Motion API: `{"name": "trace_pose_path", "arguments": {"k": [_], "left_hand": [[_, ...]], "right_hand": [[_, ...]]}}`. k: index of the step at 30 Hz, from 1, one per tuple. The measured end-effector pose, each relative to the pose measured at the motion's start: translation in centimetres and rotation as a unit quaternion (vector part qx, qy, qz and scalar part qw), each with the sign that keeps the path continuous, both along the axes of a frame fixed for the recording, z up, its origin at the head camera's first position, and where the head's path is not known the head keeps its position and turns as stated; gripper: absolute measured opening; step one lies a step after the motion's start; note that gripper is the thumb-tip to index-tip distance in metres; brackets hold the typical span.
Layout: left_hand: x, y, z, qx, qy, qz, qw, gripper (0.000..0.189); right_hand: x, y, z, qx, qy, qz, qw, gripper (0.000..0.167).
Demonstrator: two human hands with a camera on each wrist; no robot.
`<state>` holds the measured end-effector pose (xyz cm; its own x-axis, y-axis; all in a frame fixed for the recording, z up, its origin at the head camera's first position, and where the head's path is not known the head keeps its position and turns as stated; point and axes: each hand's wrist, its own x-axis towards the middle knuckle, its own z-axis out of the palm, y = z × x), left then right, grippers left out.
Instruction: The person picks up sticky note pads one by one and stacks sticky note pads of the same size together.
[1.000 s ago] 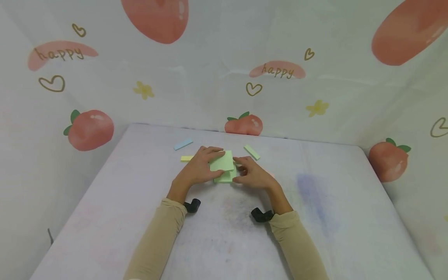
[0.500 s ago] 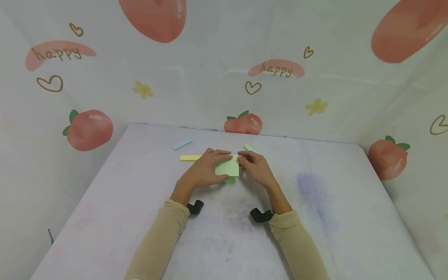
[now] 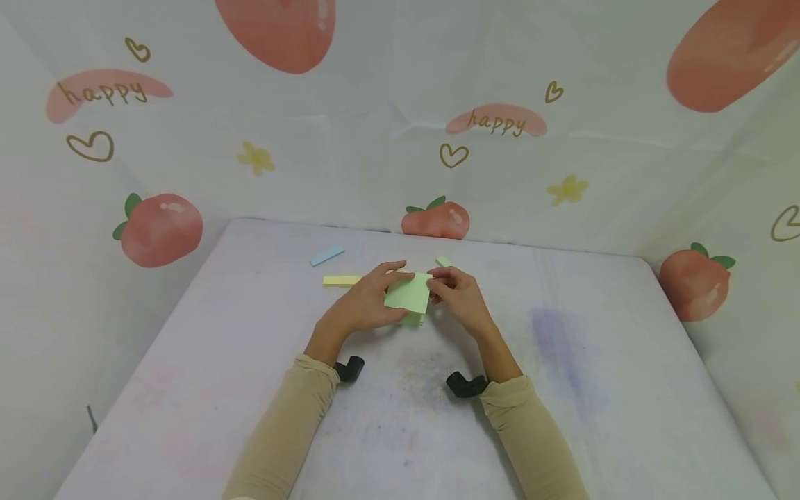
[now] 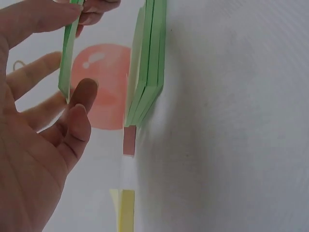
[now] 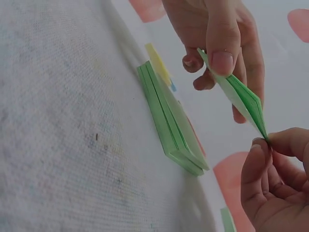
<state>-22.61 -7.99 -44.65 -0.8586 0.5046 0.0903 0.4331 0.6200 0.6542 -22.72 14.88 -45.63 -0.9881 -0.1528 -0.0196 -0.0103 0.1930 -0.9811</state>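
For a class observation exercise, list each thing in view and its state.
Raised green pad: held off the table
Left hand: grips this pad
Right hand: pinches its edge
Green stack: resting on the table
Yellow strip: lying, top partly lifted
Blue strip: lying flat
Light green strip: lying, partly hidden
Red strip: lying, partly hidden

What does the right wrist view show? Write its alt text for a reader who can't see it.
A left hand holds a thin green pad while a right hand pinches one corner. Apart from it, a stack of green pads lies on a pale, speckled cloth, with a yellow strip beyond.
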Motion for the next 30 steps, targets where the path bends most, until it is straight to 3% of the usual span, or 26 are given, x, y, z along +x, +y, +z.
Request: {"name": "trace_pose_path", "arguments": {"k": [5,9,14,22,26,30], "left_hand": [[-0.1,-0.1,0.1,0.023,-0.023,0.014,0.9994,0.084],[0.0,0.3,0.2,0.014,-0.039,0.051,0.9978,0.102],[0.1,0.9,0.0,-0.005,-0.044,0.091,0.9948,0.107],[0.1,1.1,-0.3,-0.022,-0.021,0.106,0.9939,0.104],[0.0,0.9,-0.1,-0.037,-0.005,0.095,0.9948,0.095],[-0.1,0.5,0.1,-0.031,-0.007,0.087,0.9957,0.085]], "right_hand": [[-0.1,-0.2,0.0,-0.013,-0.008,-0.023,0.9996,0.029],[-0.2,-0.4,-0.1,-0.039,-0.018,-0.037,0.9984,0.028],[-0.1,-0.7,0.0,-0.089,-0.028,-0.042,0.9948,0.026],[0.0,-0.7,-0.2,-0.125,-0.017,0.01,0.992,0.034],[0.0,-0.6,-0.2,-0.109,-0.011,0.04,0.9932,0.042],[0.1,-0.4,-0.1,-0.06,0.0,0.07,0.9957,0.048]]}}
